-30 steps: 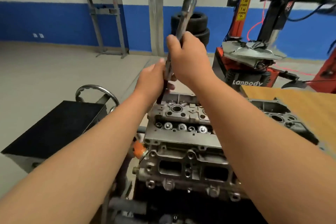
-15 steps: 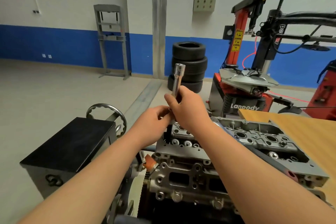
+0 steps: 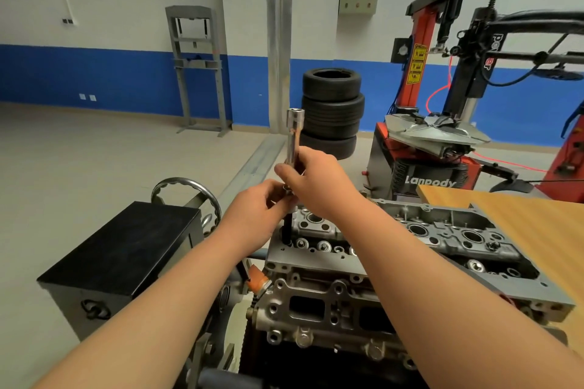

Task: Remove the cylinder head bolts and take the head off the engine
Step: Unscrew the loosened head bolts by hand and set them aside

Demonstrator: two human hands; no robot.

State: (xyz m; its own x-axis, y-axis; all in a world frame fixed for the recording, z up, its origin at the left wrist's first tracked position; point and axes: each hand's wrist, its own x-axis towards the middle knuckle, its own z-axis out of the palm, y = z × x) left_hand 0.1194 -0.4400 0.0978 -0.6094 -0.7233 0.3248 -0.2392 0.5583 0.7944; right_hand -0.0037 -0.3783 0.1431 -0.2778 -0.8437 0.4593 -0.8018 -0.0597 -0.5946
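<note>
Socket [image 3: 294,129] upright over head [image 3: 316,227]; right hand [image 3: 316,180] clenches it, left hand [image 3: 252,215] pinches its base; bolt [image 3: 287,232], probably, straight below fingers [image 3: 274,190].

**One head bolt standing proud, head still on the block**

The black head bolt [image 3: 288,230] stands upright at the far left corner of the grey cylinder head [image 3: 316,262]. Its lower end is in the hole, and my left hand [image 3: 259,208] pinches its top. My right hand [image 3: 316,177] grips the chrome socket bar [image 3: 294,133] above it. The head sits flat on the engine block [image 3: 316,322].
</note>
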